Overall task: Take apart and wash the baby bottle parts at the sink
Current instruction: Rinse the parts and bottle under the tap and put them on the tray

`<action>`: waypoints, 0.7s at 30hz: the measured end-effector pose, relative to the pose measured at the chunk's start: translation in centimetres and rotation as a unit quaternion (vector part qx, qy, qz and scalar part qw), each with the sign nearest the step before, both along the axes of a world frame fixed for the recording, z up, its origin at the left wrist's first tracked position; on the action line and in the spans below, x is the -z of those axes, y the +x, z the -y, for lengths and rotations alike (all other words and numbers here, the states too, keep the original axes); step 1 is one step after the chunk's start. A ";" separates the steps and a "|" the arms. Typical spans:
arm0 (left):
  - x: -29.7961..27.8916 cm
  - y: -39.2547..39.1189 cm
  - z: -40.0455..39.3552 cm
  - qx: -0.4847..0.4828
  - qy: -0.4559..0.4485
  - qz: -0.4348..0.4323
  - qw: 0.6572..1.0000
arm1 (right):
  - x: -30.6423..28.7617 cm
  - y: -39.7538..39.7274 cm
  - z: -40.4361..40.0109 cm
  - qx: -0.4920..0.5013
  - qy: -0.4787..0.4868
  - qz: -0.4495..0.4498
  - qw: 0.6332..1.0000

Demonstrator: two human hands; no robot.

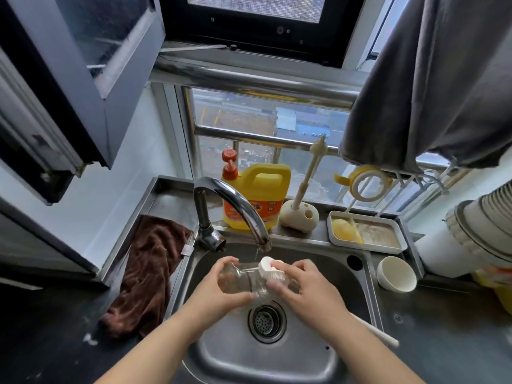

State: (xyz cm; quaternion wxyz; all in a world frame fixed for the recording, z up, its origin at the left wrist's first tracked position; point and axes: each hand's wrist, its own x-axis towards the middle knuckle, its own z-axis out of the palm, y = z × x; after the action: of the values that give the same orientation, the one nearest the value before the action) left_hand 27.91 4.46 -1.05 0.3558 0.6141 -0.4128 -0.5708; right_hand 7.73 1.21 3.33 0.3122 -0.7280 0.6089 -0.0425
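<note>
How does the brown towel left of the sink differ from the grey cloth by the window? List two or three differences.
The brown towel lies crumpled on the counter, one edge over the sink rim; the grey cloth hangs from above. The brown towel looks thick and plush, the grey cloth smoother. Both are dark fabric, and neither is touched by the hands.

We record: a window (266,117) behind the counter, daylight and rooftops beyond; a steel rail (249,79) across it; an open casement (72,65) swung inward at left; a pale wall (116,195) beneath; grey cloth (432,79) hanging upper right; a dark countertop (443,328).
</note>
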 end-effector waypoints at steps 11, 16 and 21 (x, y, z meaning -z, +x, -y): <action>0.1 -1.2 1.1 0.066 -0.132 0.149 0.978 | -0.8 -1.9 0.6 -0.022 -0.089 -0.077 0.993; -0.6 -2.4 1.4 0.101 -0.188 0.142 0.967 | -1.2 0.8 1.3 -0.026 -0.097 0.003 0.995; -0.2 -0.8 1.1 0.102 -0.187 0.167 0.963 | -0.4 -2.0 0.9 -0.022 -0.068 -0.063 0.995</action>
State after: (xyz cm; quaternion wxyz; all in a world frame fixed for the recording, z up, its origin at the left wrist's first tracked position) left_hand 27.14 3.32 -0.84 0.3299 0.5777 -0.6265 -0.4062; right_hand 5.75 0.34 3.69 0.2238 -0.7622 0.6066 -0.0313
